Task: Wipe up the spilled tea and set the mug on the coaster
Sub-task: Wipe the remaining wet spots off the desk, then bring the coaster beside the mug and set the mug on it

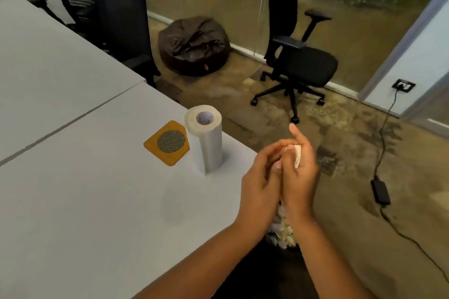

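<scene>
both hands, left [258, 183] and right [300, 175], press together around a crumpled paper towel [297, 156] past the table [73, 201] edge. the coaster [167, 142] lies just beside the upright paper towel roll [206, 138].

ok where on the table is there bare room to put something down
The table is bare left of the coaster, and across the near stretch between the paper towel roll and the forearms. The far slab beyond the seam is bare too. Tightest spot: the corner, where coaster and roll stand close together and both hands hover just past the edge.
</scene>
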Demonstrator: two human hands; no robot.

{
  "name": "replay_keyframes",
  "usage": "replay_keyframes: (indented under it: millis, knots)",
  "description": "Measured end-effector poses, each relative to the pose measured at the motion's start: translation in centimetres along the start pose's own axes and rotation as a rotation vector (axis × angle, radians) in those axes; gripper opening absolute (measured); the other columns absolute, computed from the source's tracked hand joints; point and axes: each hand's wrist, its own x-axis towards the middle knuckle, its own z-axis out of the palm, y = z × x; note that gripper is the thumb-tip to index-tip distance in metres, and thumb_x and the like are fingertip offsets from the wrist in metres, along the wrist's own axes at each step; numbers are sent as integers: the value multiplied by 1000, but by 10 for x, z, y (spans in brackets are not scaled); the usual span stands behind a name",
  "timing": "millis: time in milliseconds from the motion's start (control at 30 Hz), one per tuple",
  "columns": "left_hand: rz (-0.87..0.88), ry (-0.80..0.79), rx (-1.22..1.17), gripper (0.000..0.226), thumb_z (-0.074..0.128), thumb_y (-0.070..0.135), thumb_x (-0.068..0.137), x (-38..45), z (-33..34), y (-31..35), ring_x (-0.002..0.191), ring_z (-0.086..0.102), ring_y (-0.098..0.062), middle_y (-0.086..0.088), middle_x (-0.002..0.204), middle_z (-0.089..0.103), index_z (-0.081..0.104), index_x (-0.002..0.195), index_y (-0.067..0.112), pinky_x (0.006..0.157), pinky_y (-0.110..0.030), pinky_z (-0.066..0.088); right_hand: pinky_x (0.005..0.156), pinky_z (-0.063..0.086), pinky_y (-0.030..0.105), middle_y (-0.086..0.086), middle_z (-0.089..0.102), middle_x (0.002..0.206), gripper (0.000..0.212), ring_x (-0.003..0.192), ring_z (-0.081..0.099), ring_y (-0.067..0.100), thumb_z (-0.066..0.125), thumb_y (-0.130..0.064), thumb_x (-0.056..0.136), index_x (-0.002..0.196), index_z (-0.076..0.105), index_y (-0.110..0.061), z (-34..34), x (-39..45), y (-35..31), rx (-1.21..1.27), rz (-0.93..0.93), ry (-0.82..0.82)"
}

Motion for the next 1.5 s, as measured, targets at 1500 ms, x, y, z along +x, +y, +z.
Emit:
replay_keyframes:
  millis: [1500]
  knots:
    - [-531,471,330,28,39,22,96,31,-161,-144,84,57,-21,-11,88,61,58,85,4,72,-27,43,100,47,31,-13,53,121,32,115,55,13,51,-8,93,99,55,-40,132,-46,101,63,631,-912]
